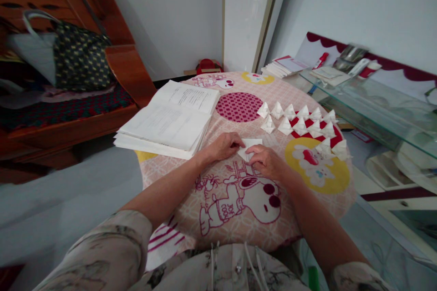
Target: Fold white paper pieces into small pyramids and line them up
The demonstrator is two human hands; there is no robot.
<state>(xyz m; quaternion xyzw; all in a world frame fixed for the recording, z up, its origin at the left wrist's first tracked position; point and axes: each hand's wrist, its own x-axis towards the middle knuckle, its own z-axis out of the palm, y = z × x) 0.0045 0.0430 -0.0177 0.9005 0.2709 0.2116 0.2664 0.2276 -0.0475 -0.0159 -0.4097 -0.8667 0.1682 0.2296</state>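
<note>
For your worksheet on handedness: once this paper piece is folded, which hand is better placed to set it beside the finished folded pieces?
Probably the right hand: it rests on the white paper piece, and the folded paper pieces lie on that side. The left hand is nearer the open book.

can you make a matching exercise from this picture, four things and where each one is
Things:
1. open book
2. folded paper pieces
3. white paper
4. bag

Places:
a. on the wooden bench, far left
b. under both hands at the table's middle
c. on the table's left side
d. in rows on the table's right side

Pairs: 1-c, 2-d, 3-b, 4-a
</note>
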